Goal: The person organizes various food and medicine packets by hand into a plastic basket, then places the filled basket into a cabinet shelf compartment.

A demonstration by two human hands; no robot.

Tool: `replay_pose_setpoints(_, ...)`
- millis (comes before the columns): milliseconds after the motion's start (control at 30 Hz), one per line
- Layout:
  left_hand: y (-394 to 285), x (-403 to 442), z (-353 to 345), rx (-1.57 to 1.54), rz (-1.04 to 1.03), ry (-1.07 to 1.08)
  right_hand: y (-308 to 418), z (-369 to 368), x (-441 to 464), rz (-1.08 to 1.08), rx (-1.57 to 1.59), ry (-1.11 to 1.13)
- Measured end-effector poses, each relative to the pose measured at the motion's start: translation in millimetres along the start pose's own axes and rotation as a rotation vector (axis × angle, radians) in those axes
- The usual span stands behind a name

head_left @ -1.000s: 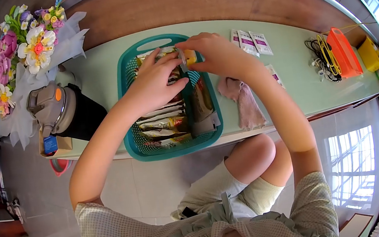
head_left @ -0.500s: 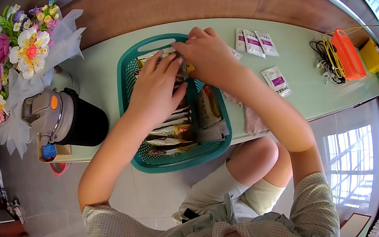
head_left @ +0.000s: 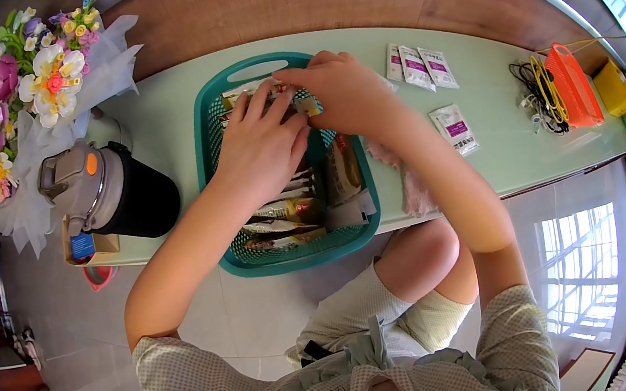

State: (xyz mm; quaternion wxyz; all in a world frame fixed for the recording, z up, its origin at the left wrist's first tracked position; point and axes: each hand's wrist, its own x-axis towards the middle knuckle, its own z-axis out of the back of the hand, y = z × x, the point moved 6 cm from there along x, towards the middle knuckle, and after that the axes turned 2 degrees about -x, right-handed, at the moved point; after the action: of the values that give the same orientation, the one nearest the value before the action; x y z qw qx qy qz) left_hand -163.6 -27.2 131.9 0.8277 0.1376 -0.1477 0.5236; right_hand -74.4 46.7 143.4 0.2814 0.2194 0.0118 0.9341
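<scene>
A teal basket [head_left: 223, 262] stands at the table's front edge, with several upright packets [head_left: 287, 214] in a row on its left side. A brown packet [head_left: 343, 168] leans along its right side. Over the back of the row is my left hand [head_left: 260, 140], its fingers spread and touching the packets. My right hand [head_left: 344, 94] is at the basket's back right, its fingers bent together close to a small packet; what they grip, if anything, is hidden. Beside the basket, a pink cloth [head_left: 416, 194] lies partly under my right forearm.
White and purple sachets [head_left: 455, 130] lie right of the basket on the pale green table [head_left: 510, 158]. Farther right are coiled cables [head_left: 545, 96], an orange basket [head_left: 574, 88] and a yellow box [head_left: 614, 89]. A black tumbler [head_left: 139, 193] and a flower bouquet [head_left: 52, 85] stand left.
Compared with a second ago, the basket sits slightly lower and farther right in view. My right hand has shifted a little and its fingers have drawn in. My left hand stays over the packets.
</scene>
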Motion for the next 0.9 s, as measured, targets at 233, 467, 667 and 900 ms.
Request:
replay_pose_setpoints(233,3.1,7.5,5.2,-0.147,0.057,-0.039,-18.3,44.8,-39.1,-0.139,0.274,-0.184)
replay_pose_setpoints(467,-7.5,11.8,41.6,-0.235,0.078,-0.088,-17.2,55.1,-89.2,-0.213,0.434,-0.213)
replay_pose_setpoints(667,-78.2,-2.4,76.1,-0.325,0.057,-0.143,-12.7,58.2,-128.1,-0.199,0.427,-0.283)
replay_pose_setpoints(900,-159.9,-8.1,52.6,-0.386,-0.055,-0.051,-20.6,61.4,-175.2,-0.245,0.431,-0.338)
